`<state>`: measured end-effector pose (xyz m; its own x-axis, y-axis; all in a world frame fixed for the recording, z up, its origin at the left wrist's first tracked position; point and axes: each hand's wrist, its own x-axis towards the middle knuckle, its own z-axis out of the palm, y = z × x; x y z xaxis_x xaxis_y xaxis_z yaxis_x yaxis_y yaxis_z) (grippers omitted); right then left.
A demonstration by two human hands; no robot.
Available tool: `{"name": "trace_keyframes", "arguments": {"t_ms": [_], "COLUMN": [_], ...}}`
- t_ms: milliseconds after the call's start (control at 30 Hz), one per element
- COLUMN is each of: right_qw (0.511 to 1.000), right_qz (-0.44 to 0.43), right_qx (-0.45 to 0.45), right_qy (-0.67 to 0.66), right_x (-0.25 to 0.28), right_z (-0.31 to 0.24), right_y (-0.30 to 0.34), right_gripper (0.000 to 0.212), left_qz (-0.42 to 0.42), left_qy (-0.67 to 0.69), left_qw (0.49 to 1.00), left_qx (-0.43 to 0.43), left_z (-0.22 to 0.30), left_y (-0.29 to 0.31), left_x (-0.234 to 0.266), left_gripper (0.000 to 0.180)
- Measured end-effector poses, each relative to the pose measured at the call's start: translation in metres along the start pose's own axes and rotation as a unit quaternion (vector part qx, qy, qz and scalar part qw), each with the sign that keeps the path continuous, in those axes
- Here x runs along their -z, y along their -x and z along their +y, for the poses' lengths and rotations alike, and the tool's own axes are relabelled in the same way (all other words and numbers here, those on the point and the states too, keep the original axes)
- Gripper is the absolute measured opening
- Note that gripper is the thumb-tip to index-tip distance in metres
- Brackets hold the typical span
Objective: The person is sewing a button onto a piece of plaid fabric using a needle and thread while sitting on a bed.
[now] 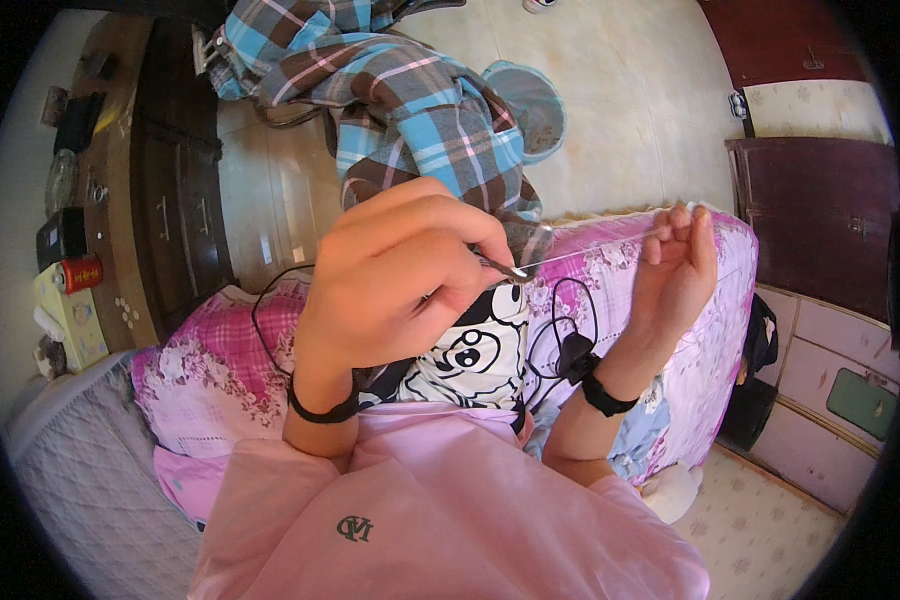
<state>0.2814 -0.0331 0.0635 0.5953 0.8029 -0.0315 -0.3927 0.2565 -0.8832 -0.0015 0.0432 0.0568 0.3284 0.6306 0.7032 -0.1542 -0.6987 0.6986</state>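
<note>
My wearer's left hand (400,270), raised closest to my camera, pinches a small dark strip (500,267) between thumb and forefinger, just in front of the lap. The right hand (678,270) is well apart from it, fingers curled on a pale thread (588,258) that runs straight between the two hands. From my distant post I cannot tell what the strip is made of, or whether a needle is there.

Both look light enough for fingertips alone. The strip seems pliable, best held near the end where the thread meets it; the thread, by my judgement limp when slack, looks fine enough to slip or snap under a hard tug, so I favour a firm pinch and an even pull.

Beneath the hands lies a black-and-white printed cloth (470,355); a loop of black cord (595,293) rests beside it on the pink floral bedcover (720,300). Beyond the bed's edge spreads a blue-and-brown plaid cloth (420,110), with a blue basin (540,105) just beside it on the pale floor (630,120).
</note>
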Motion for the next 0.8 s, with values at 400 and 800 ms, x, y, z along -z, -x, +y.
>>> {"name": "trace_keyframes", "arguments": {"t_ms": [400, 800], "right_qw": [0.97, 0.852], "right_qz": [0.075, 0.184], "right_qx": [0.054, 0.205], "right_qy": [0.226, 0.445], "right_x": [0.086, 0.124], "right_z": [-0.027, -0.028], "right_y": [-0.001, -0.004], "right_gripper": [0.034, 0.022], "left_qz": [0.022, 0.022], "left_qy": [0.035, 0.041], "left_qw": [0.999, 0.999], "left_qx": [0.014, 0.02], "left_z": [-0.005, -0.004], "left_y": [0.002, 0.004], "left_x": [0.008, 0.011], "left_gripper": [0.037, 0.037]}}
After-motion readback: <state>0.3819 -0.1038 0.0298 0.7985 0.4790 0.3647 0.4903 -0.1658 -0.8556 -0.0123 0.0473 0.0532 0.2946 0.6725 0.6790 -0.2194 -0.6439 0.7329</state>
